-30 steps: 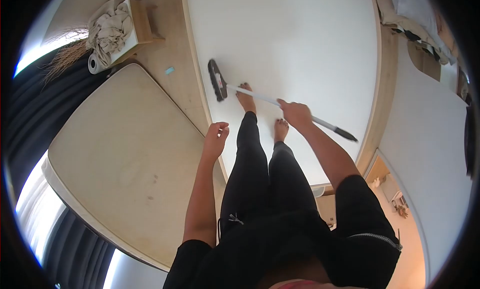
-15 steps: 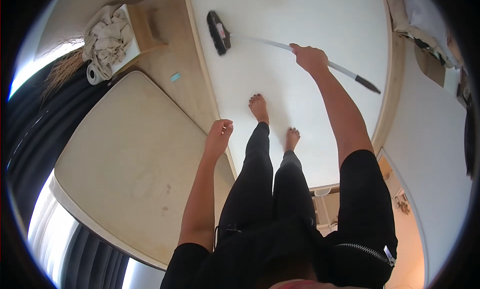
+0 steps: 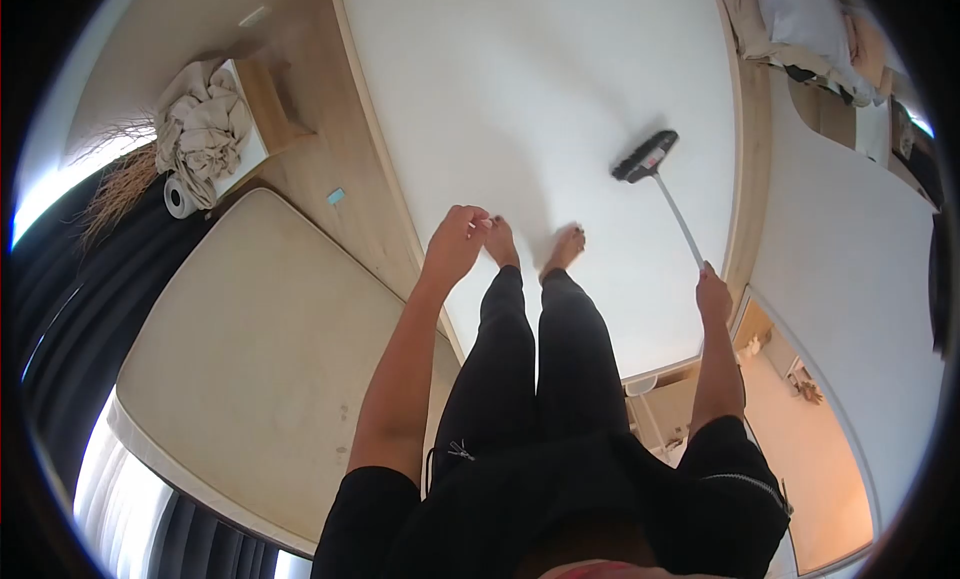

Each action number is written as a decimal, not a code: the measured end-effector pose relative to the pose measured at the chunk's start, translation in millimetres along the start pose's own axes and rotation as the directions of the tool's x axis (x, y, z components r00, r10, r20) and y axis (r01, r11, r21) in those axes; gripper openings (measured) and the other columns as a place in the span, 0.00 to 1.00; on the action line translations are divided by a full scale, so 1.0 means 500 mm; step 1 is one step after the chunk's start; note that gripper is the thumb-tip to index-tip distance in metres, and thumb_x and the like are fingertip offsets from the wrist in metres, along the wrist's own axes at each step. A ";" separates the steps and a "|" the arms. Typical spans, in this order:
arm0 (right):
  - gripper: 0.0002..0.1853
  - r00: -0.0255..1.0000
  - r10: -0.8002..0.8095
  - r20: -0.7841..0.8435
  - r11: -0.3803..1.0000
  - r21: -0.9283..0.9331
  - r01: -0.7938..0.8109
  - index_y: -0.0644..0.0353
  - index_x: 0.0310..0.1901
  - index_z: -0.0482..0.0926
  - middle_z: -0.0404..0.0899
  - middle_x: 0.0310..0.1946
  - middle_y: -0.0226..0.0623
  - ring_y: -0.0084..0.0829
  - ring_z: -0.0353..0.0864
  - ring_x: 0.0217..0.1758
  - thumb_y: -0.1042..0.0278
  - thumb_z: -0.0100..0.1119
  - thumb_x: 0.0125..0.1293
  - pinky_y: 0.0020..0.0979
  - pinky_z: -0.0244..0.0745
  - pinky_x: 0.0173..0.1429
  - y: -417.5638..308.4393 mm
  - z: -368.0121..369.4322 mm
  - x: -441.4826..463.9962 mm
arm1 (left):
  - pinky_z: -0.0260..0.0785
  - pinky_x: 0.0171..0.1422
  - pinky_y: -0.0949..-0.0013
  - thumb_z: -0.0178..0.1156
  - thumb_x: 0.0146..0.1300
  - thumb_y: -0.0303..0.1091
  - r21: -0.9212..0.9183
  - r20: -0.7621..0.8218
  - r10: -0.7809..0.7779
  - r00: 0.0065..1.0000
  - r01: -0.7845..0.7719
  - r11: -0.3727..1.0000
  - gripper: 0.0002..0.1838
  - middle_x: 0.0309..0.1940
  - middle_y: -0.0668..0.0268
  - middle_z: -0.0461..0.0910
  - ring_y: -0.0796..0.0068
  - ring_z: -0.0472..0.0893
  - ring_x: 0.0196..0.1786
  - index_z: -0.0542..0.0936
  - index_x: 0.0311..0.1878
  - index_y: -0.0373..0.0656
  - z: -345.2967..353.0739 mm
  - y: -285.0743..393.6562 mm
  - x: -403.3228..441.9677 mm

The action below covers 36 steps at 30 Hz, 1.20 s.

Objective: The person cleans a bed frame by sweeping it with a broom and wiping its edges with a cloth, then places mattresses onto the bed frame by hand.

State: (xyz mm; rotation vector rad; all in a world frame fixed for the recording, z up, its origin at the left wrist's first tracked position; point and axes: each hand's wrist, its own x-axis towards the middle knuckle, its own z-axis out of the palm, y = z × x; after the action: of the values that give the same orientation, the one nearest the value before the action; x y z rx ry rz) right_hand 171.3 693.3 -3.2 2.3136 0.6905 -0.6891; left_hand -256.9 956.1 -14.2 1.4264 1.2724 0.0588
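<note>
My right hand [image 3: 713, 297] is closed around the pale grey handle of a broom [image 3: 678, 214]. The broom's black-bristled head [image 3: 646, 156] is over the white surface [image 3: 520, 99], at the upper right, ahead of my feet; whether the bristles touch it is hard to tell. In front of my left shin, my left hand [image 3: 458, 241] is raised with its fingers curled together. Something small and whitish shows at those fingertips, too small to name. Both bare feet [image 3: 565, 249] stand on the white surface.
Wooden edging [image 3: 372, 129] borders the white surface. A beige mattress-like pad [image 3: 250, 359] lies to the left, near a small light blue object [image 3: 336, 196]. Crumpled beige cloth [image 3: 205, 119] and a white roll [image 3: 180, 197] sit at upper left. Pillows [image 3: 805, 24] are at upper right.
The broom head has swung from the upper left to the right, and my right hand has drawn down and right with it. My left hand has shifted slightly up and right.
</note>
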 end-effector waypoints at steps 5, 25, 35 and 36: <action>0.19 0.924 -0.378 -0.053 0.924 0.038 0.381 0.32 0.62 0.65 0.81 0.29 0.45 0.49 0.81 0.33 0.52 0.38 0.70 0.48 0.75 0.38 -0.218 -0.165 -0.087 | 0.68 0.47 0.68 0.55 0.63 0.35 0.004 0.048 -0.025 0.999 0.025 1.000 0.11 0.40 0.62 0.75 0.69 0.75 0.42 0.76 0.45 0.41 0.013 0.050 0.005; 0.15 0.787 -0.609 -0.099 0.792 -0.013 0.611 0.38 0.53 0.71 0.81 0.40 0.38 0.42 0.81 0.44 0.59 0.40 0.67 0.45 0.76 0.45 -0.802 -0.481 0.413 | 0.68 0.44 0.70 0.54 0.64 0.34 -0.195 -0.133 -0.273 0.953 0.245 0.950 0.11 0.42 0.62 0.76 0.73 0.76 0.40 0.76 0.46 0.40 0.019 0.101 0.165; 0.19 0.978 0.059 0.198 0.997 0.039 -0.068 0.35 0.61 0.62 0.80 0.36 0.48 0.50 0.80 0.42 0.52 0.37 0.70 0.48 0.74 0.45 0.022 -0.152 0.242 | 0.68 0.44 0.70 0.54 0.63 0.34 -0.179 -0.143 -0.166 0.976 0.139 0.974 0.11 0.40 0.63 0.75 0.72 0.76 0.39 0.76 0.45 0.39 -0.021 0.243 0.324; 0.19 0.979 0.063 0.192 0.997 0.040 -0.072 0.35 0.61 0.62 0.80 0.36 0.48 0.50 0.80 0.42 0.52 0.37 0.70 0.48 0.74 0.45 0.032 -0.166 0.226 | 0.68 0.44 0.70 0.54 0.63 0.34 -0.196 -0.142 -0.160 0.977 0.130 0.972 0.11 0.40 0.63 0.75 0.73 0.75 0.39 0.76 0.45 0.39 -0.026 0.251 0.329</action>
State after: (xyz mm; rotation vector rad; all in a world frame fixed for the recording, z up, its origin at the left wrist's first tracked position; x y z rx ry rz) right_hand 288.0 772.2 -11.0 2.2642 0.5102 -0.8903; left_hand -118.9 1110.7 -16.6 1.1833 1.4582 0.1893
